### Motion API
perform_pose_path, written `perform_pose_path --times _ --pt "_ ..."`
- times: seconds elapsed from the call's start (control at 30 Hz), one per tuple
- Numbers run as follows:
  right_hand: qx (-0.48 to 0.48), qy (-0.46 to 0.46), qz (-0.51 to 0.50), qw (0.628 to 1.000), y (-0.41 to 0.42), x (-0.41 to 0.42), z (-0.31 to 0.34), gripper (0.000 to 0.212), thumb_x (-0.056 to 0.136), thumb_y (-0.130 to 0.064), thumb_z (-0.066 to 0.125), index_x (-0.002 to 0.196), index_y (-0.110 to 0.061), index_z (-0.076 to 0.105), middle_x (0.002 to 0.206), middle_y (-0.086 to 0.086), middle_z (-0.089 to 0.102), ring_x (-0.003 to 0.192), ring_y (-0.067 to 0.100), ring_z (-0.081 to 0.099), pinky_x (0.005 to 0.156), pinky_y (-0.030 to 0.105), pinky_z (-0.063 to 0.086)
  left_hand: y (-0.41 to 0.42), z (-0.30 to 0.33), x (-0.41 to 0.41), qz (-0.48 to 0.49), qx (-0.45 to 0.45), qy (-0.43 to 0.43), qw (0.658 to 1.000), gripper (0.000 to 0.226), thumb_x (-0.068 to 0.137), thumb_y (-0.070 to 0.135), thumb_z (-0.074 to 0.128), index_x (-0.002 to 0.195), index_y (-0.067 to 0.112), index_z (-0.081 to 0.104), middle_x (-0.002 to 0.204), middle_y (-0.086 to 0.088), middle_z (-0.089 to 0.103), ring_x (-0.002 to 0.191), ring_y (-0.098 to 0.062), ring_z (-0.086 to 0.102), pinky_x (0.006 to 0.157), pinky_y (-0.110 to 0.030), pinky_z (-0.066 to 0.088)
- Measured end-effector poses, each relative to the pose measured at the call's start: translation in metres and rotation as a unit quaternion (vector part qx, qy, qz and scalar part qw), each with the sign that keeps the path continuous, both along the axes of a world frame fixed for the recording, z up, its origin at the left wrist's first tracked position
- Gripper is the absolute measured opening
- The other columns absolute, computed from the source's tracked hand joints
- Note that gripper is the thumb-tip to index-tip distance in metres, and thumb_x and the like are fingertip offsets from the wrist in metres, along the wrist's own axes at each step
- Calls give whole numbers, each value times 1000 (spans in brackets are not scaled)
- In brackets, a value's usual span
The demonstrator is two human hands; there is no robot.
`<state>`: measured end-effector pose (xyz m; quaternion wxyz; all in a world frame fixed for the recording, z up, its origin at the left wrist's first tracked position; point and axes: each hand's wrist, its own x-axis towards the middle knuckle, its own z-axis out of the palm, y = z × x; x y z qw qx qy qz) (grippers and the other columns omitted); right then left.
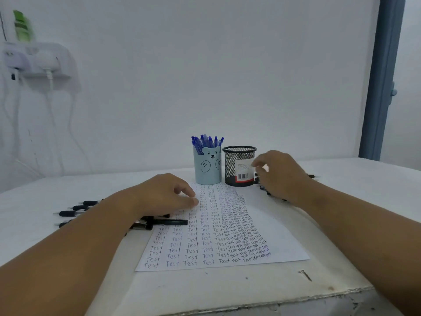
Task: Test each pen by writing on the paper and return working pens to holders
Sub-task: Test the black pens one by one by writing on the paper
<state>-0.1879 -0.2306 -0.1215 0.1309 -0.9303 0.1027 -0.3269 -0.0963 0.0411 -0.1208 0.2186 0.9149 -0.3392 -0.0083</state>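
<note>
Resting on the upper left part of the paper, the left hand lies palm down, fingers loosely curled, holding nothing; forearm runs in from lower left. Right hand hovers just right of the black mesh holder, fingers loosely bent toward its label, blurred; no pen visible in its grip. Right forearm enters from lower right.

Paper: white sheet lying flat on the white table, filled with columns of handwritten "Test", larger on the left, smaller and crowded toward the right. Black pens lie across the sheet's left edge, partly under the left wrist; more black pens scattered on the table further left. Other dark pens lie beneath the right hand, mostly hidden.

Blue bear holder stands at the sheet's far edge, packed with blue pens, upright. Mesh holder stands just beside it, on the right; contents cannot be told.
</note>
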Motion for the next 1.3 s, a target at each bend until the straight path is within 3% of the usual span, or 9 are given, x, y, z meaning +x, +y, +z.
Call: perform_pose_path --times 0.23,0.4,0.63,0.8,0.87,1.0,1.1,1.2,1.3 --pt "-14 59 222 973 58 -4 -11 15 98 -31 62 109 -28 72 106 -15 63 102 3 57 93 27 48 18 11 2 46 -47 -12 998 8 90 38 72 98 38 74 109 14 66 106 -2 61 87 -25 44" --pt "-52 141 256 955 67 -5 -13 22 99 -34 60 115 -26 72 111 -13 66 102 4 58 94 27 49 37 18 6 88 -46 14 995 14 94 21 68 95 32 77 95 11 72 57 3 59 58 -16 42" --pt "-41 137 261 955 64 -3 -15 19 98 -31 62 111 -25 74 107 -13 68 100 5 60 93 29 52 46 11 12 100 -25 31 994 14 88 16 73 88 28 79 71 22 72 61 2 64 61 -16 44" --pt "-40 136 262 955 64 -4 -14 19 98 -30 63 111 -24 74 106 -15 68 99 4 59 92 27 51 38 4 16 96 -33 -31 994 15 96 17 64 90 27 74 93 12 71 82 -6 64 66 -19 43" --pt "-39 137 263 954 64 -4 -14 19 98 -30 62 111 -23 74 106 -15 68 99 4 59 90 25 51 32 5 18 87 -129 -59 986 21 102 16 52 92 27 66 94 8 73 87 -18 66 68 -25 45" --pt "-35 137 265 954 63 -3 -14 19 98 -29 63 111 -24 74 105 -16 68 98 2 59 89 22 51 14 17 7 6 -413 -69 908 26 108 11 35 94 21 55 68 1 64 68 -15 62 75 -33 50" --pt "-28 138 266 954 62 -2 -15 17 97 -30 64 110 -25 75 103 -17 68 97 2 59 88 22 51 -1 23 -7 -48 -587 119 800 27 110 16 32 91 20 51 64 1 49 60 -15 43 63 -30 38" --pt "-25 135 263 955 60 0 -15 17 97 -29 64 110 -25 74 105 -15 69 95 0 59 83 13 47 -9 25 -16 -77 -651 297 695 30 105 29 35 81 18 50 59 1 38 55 -14 32 59 -29 28" --pt "-6 123 250 960 57 0 -16 21 97 -27 64 115 -23 73 108 -11 70 93 -3 60 80 7 43 -12 24 -19 -66 -672 338 656 24 94 24 38 72 17 46 57 1 30 52 -15 27 59 -28 26"
